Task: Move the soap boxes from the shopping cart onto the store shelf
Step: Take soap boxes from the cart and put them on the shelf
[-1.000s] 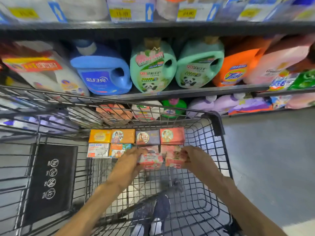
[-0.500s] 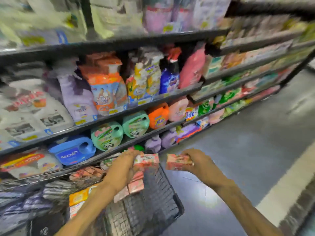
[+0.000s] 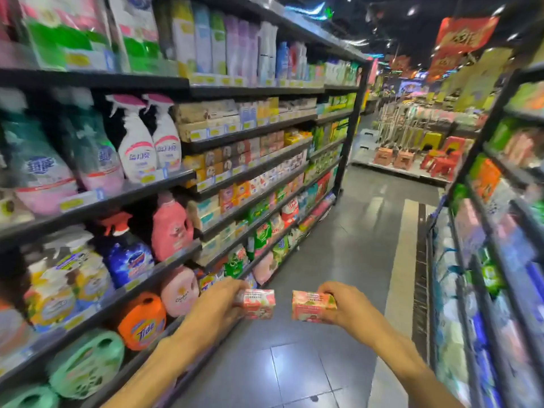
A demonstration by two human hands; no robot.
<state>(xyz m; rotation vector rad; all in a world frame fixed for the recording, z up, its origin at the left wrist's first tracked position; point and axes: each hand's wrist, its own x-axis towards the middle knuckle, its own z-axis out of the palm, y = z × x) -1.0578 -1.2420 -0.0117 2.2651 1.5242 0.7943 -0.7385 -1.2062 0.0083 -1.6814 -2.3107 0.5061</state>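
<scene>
Grey tiled aisle floor [image 3: 338,260] runs between tall black metal store shelves [image 3: 188,175] packed on the left with detergent jugs, spray bottles and rows of small boxed soaps; a second rack stands on the right. Low on the left sits an orange plastic detergent jug [image 3: 142,320]; just right of it the left hand [image 3: 219,304] curls its fingers round a pink cardboard soap box [image 3: 259,304], held out ahead, probably for carrying to its row; the right hand [image 3: 343,306] grips a second pink cardboard soap box [image 3: 312,306] the same way, the two boxes near but apart, both in the air over the floor and not yet shelved. Against half a second ago, the shopping cart has gone from view, the gaze has lifted down the aisle, and the hands have stayed clamped on their boxes.
</scene>
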